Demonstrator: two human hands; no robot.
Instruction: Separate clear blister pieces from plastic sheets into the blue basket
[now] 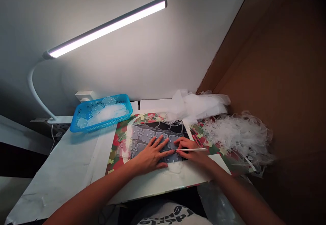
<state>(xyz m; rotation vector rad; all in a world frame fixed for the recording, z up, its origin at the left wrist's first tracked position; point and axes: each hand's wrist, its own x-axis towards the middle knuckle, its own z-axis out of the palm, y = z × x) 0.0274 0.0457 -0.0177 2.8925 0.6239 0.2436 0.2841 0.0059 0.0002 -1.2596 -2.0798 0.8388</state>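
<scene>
Sheet (pixel 142 135) of clear die-cut film, lying flat on a patterned board at mid surface (pixel 71 163); probably light, limp and slick, easily creased, so best pinned flat and lifted at an edge. Left: blue basket (pixel 102 126) holding clear pieces. Left hand (pixel 150 153), fingers spread wide, presses on the sheet and grips nothing. Right hand (pixel 191 152), fingers pinched around a thin white stick (pixel 196 149), its tip at the film. Right: heap of clear scraps (pixel 234 135).

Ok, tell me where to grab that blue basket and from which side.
Probably the near long rim of the blue basket, coming from the front: the lamp arm stands at its left and the wall behind, and the open top holds clear pieces, so keep it level.
</scene>
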